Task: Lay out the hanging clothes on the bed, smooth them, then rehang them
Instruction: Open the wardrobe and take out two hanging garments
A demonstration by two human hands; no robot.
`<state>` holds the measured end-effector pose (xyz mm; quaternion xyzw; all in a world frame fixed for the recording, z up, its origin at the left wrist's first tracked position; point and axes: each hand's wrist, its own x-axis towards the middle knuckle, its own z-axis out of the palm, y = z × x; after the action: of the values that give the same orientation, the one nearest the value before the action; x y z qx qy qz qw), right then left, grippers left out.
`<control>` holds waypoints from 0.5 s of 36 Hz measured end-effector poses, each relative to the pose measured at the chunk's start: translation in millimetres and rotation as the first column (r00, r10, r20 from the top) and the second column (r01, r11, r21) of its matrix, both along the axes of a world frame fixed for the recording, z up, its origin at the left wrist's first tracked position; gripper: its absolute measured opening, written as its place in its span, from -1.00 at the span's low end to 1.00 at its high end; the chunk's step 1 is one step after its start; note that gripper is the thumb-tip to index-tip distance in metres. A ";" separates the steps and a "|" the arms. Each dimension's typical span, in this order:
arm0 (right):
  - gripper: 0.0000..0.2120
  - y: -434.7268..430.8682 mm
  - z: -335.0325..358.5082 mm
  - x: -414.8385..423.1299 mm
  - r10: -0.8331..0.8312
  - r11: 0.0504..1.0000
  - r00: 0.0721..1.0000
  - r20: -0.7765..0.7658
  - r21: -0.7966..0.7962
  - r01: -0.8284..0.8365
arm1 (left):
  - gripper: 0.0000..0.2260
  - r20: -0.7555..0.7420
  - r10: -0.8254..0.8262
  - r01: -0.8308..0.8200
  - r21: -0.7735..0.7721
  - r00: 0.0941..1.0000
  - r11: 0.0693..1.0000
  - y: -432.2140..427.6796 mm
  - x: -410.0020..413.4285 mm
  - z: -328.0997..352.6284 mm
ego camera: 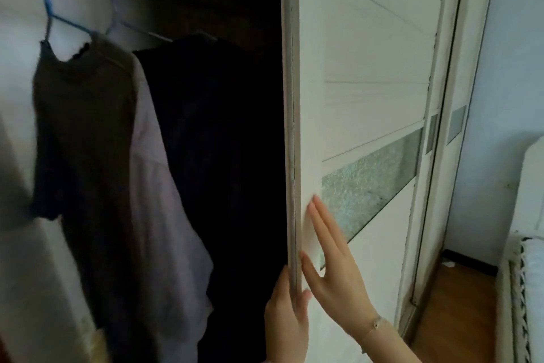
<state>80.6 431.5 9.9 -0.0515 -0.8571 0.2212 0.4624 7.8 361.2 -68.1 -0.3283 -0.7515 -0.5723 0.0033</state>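
Hanging brown top (85, 133) and dark clothes hang left of your hands: left hand (287, 324) grips the white sliding wardrobe door's (368, 103) edge, right hand (332, 268) lies flat, fingers spread, on it.

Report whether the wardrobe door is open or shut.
Open: the sliding door is pushed aside, exposing hanging clothes; both hands are on its edge.

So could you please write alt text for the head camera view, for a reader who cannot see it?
Two hands work a white sliding wardrobe door: the left hand grips its edge and the right hand lies flat on its face. Left of the door, a brown top, a pale shirt and a dark garment hang inside.
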 end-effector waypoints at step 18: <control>-0.21 159.1 3.7 1.3 -0.085 0.996 0.979 0.185 -0.001 0.087 | -0.56 0.080 -0.163 0.166 -0.032 0.983 0.986 156.7 -18.0 10.0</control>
<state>81.8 590.6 13.7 -0.1107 -0.8923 0.1991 0.3898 -10.2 517.9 -58.1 -0.3670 -0.7323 -0.5681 -0.0796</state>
